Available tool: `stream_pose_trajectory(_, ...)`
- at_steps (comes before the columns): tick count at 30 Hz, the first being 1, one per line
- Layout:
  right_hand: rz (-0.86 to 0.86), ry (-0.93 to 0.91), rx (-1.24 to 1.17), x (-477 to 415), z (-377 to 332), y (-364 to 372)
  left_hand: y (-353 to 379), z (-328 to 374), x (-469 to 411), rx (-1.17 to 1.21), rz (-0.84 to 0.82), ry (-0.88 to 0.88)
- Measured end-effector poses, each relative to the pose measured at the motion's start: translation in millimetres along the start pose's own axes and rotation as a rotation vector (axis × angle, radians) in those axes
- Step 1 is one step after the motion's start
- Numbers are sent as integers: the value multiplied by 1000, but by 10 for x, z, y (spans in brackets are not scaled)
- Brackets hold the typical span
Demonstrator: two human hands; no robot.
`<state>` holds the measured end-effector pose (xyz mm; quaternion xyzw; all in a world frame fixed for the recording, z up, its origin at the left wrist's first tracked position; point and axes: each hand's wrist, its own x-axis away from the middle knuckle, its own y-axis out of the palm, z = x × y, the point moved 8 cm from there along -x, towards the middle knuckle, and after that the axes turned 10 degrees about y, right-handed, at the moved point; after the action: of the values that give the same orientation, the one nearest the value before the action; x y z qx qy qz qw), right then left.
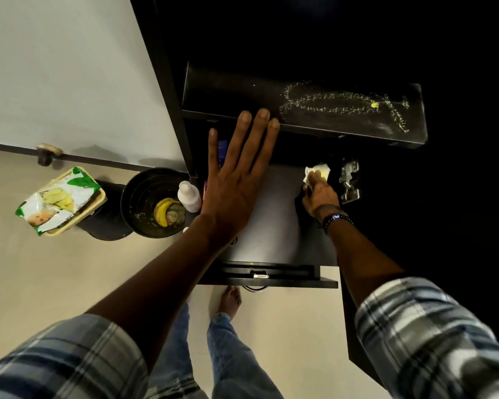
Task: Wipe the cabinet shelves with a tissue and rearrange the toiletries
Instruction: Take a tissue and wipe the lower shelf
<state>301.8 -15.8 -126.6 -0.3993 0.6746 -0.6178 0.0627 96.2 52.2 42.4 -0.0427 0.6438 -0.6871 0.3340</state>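
I am reaching my left hand (231, 185) forward with the grip released, fingers spread flat, the fingertips (246, 116) lying over the front edge of the upper shelf (228, 90). That shelf is carrying a chain (343, 106) of pale beads. My right hand (320, 195) is clenching a crumpled tissue (317, 171) and pressing it down at the far right of the lower shelf (274, 214), just beside a metal hinge (349, 180). A white bottle (188, 196) is standing at the left end of that shelf, and a blue bottle (222, 152) is showing behind my left hand. On the floor (41, 269) to the left, a black bin (153, 201) is holding a banana peel (163, 210), and a wipes pack (59, 200) is lying nearby.
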Motion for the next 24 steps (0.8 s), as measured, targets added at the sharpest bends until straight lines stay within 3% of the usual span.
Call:
stream_pose_trajectory(4,-9,8,25,94,-169,-21,-17,11,8,23,-23,2)
stream_pose_trajectory(10,25,-107,-197,1075,-248,391,-147,4,42,116,-47,-22)
stream_pose_trajectory(12,-82,-161,-99,1423,-178,643,-235,37,109,167,-74,-25)
stream_pose_trajectory(15,-63,-310,-51,1713,44,809,-256,149,448,238,-146,-21)
stream_pose_trajectory(20,10,-116,30,1552,264,605,-199,266,1212,316,-235,-49)
stream_pose_trajectory(24,32,-103,123,1392,-207,516,-109,198,1587,414,-357,-179)
